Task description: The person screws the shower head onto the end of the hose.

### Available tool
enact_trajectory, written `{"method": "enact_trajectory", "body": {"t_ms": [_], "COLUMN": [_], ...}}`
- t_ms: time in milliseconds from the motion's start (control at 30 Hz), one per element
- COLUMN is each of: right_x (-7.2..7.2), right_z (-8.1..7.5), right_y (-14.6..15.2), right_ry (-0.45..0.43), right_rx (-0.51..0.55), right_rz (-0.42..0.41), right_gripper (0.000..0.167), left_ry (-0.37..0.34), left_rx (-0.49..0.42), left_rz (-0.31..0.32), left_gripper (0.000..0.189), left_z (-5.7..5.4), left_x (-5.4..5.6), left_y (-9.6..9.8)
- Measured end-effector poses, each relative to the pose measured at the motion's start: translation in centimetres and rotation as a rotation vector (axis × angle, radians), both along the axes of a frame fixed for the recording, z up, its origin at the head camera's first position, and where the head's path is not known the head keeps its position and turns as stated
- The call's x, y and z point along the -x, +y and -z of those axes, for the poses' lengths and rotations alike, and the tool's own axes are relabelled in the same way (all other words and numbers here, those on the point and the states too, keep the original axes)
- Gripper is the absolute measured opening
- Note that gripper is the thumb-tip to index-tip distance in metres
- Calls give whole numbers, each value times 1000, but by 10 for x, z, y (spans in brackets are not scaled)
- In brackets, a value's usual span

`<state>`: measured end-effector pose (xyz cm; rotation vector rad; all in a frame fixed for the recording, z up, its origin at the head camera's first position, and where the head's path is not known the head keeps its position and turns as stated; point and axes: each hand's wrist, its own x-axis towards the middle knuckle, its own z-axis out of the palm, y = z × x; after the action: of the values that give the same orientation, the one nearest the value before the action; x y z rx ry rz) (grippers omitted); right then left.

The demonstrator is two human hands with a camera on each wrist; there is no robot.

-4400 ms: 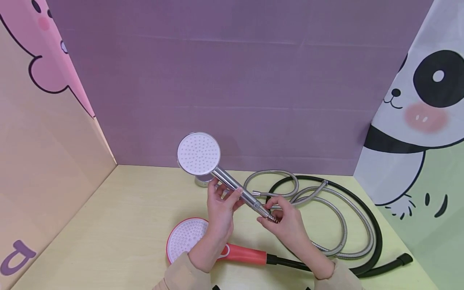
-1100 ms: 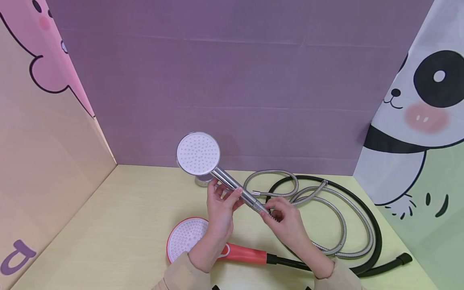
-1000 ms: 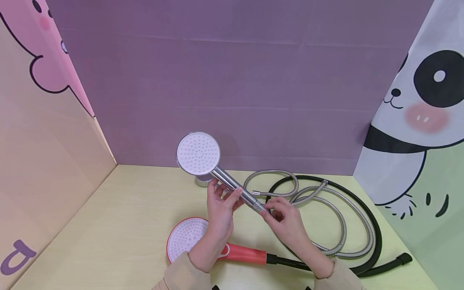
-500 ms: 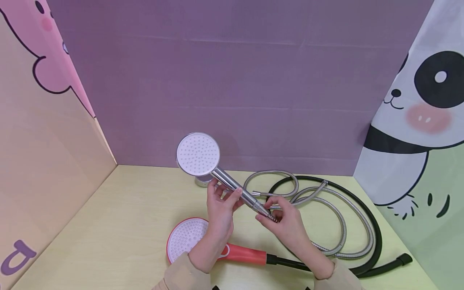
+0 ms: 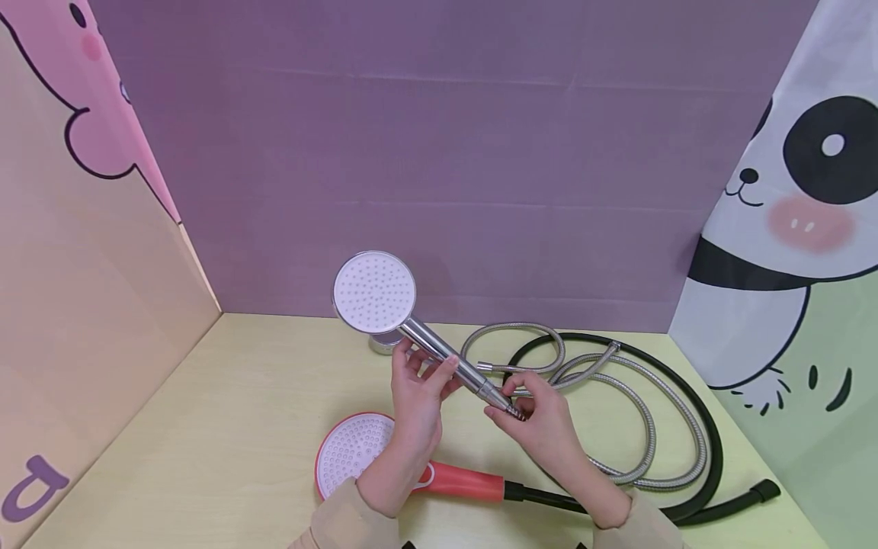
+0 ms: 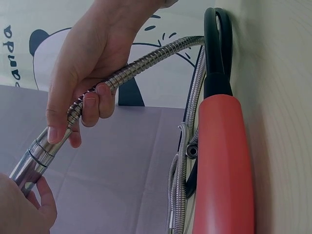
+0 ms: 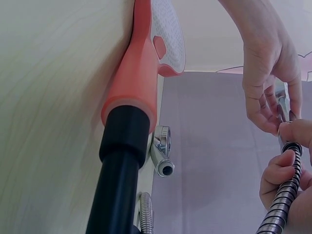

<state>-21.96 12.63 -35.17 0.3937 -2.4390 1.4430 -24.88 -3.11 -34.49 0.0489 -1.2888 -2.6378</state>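
Fingers (image 5: 401, 364) of the left hand (image 5: 417, 400) are clamped round the handle (image 5: 434, 341) of the chrome shower head (image 5: 374, 291), tilted above the worktop (image 5: 226, 427), while those of the right hand (image 5: 545, 415) pinch the metal hose (image 6: 151, 59) at its lower end.

Hands (image 5: 420, 396) (image 5: 544, 419) on shower head (image 5: 421, 332) and hose (image 5: 514, 412)

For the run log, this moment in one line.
left hand: grips chrome head | right hand: pinches hose at chrome head's base | red head: on table
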Motion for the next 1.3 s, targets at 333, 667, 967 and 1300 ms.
{"method": "enact_trajectory", "body": {"t_ms": [333, 667, 967, 1300], "right_x": [7, 6, 6, 3], "right_z": [13, 11, 11, 8], "right_y": [5, 5, 4, 5], "right_ry": [14, 93, 113, -7], "right_rx": [39, -35, -63, 29], "right_rz": [-27, -14, 6, -44], "right_gripper": [29, 12, 4, 29], "left_ry": [5, 6, 1, 11], "left_rx": [0, 14, 9, 7], "left_rz": [7, 19, 21, 18], "left_gripper": [57, 59, 59, 59], "left_z": [1, -1, -1, -3], "left_x": [0, -3, -3, -5], "left_y": [-2, -3, -3, -2]}}
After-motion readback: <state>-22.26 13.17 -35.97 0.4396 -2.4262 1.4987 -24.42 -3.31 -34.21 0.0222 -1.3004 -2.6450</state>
